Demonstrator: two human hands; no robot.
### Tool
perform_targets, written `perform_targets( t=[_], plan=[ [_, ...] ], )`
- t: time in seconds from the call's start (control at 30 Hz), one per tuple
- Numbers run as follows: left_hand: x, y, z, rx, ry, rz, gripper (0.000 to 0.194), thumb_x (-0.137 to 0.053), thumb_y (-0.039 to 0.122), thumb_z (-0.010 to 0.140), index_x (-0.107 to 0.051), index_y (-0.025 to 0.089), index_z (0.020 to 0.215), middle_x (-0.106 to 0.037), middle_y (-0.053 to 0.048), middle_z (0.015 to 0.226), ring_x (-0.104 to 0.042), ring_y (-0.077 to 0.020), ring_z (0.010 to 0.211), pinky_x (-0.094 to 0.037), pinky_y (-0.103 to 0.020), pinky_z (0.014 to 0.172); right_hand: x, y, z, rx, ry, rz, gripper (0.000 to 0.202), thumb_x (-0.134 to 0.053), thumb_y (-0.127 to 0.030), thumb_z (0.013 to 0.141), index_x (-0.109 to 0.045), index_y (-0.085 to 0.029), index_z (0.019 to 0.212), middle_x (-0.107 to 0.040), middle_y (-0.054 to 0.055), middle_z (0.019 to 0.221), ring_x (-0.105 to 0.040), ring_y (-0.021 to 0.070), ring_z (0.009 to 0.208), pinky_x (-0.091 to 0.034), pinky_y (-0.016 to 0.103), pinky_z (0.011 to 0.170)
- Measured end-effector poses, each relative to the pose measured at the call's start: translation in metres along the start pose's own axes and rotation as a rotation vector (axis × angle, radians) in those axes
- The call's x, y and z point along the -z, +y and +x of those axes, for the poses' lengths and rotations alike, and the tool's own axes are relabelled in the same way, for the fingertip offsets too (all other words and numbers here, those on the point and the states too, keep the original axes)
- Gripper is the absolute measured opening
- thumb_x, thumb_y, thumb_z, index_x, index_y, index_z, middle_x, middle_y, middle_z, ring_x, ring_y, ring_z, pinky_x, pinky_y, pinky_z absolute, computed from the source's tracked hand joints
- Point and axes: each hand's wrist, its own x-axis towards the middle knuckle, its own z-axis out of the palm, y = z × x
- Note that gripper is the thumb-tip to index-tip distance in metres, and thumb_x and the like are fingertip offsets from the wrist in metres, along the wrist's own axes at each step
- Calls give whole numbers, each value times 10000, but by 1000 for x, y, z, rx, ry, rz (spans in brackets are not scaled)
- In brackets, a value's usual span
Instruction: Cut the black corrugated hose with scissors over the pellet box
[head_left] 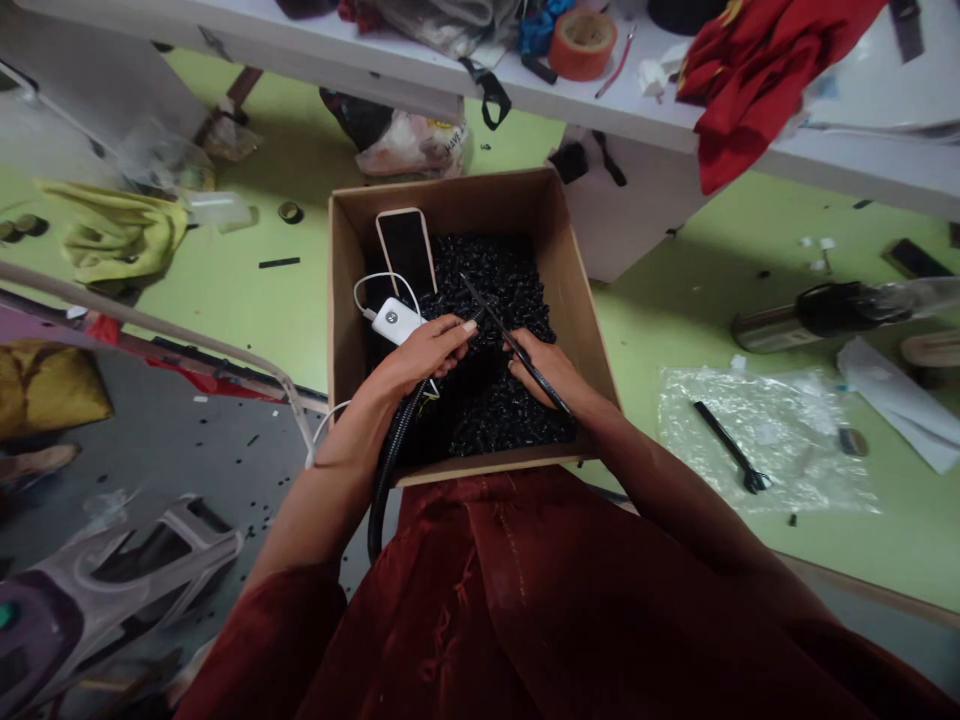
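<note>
A cardboard box [589, 325] holds a mass of small black pieces [502, 270]. Above them my right hand [544, 370] is closed on a long dark pointed tool [536, 375], possibly scissors, its tip directed up and left. My left hand [439, 350] is pinched beside the tool; whatever lies between its fingertips is too small and dark to name. A ribbed black tube [394, 440] runs beneath my left wrist over the box edge. Next to that hand lies a white device [397, 320] with a white cable, and a phone [406, 250] leans inside the box.
Beyond the box, a white table [517, 85] carries orange tape [583, 44] and red cloth [750, 80]. Right are a metal bottle [780, 322] and a plastic bag [810, 440] with a black tool [727, 440]. Left are yellow cloth [124, 230] and a plastic chair [127, 580].
</note>
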Motion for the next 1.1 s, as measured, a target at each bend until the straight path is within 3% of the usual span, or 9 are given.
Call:
perform_targets(
  t=[0.3,0.53,0.73,0.9,1.1],
  plan=[
    [1,-5,2,9,22,-13,186,-501,294,907,-569,160,796,-464,3,631,-344,-14,395,-169,-217,381,-4,2,0,-15,12,-51,280,-441,-160,737,-572,-223,976,-598,10,692,-548,174,621,-396,260,638],
    [3,-5,5,22,60,-111,239,-540,367,883,-600,142,831,-460,6,625,-341,-9,393,-164,-194,368,-6,12,4,-38,87,-43,204,-471,-196,753,-595,-229,912,-674,33,806,-622,204,745,-439,287,711],
    [6,0,4,38,-19,-368,256,-495,348,907,-604,116,907,-452,13,633,-362,-13,404,-206,-162,357,-8,11,2,6,246,3,251,-483,-266,799,-585,-223,1024,-686,41,863,-644,205,761,-458,293,714],
    [5,-2,7,108,-106,-526,283,-483,359,910,-591,98,895,-419,35,580,-345,-17,388,-216,-146,341,-11,7,0,123,161,-129,279,-488,-282,818,-576,-216,1074,-689,50,876,-642,209,783,-454,285,709],
    [3,0,7,131,-155,-598,301,-473,380,913,-594,104,912,-385,52,554,-332,-16,377,-214,-142,337,-9,15,6,-81,170,-157,283,-488,-310,830,-575,-233,1087,-703,57,899,-661,247,829,-465,313,720]
  ],
)
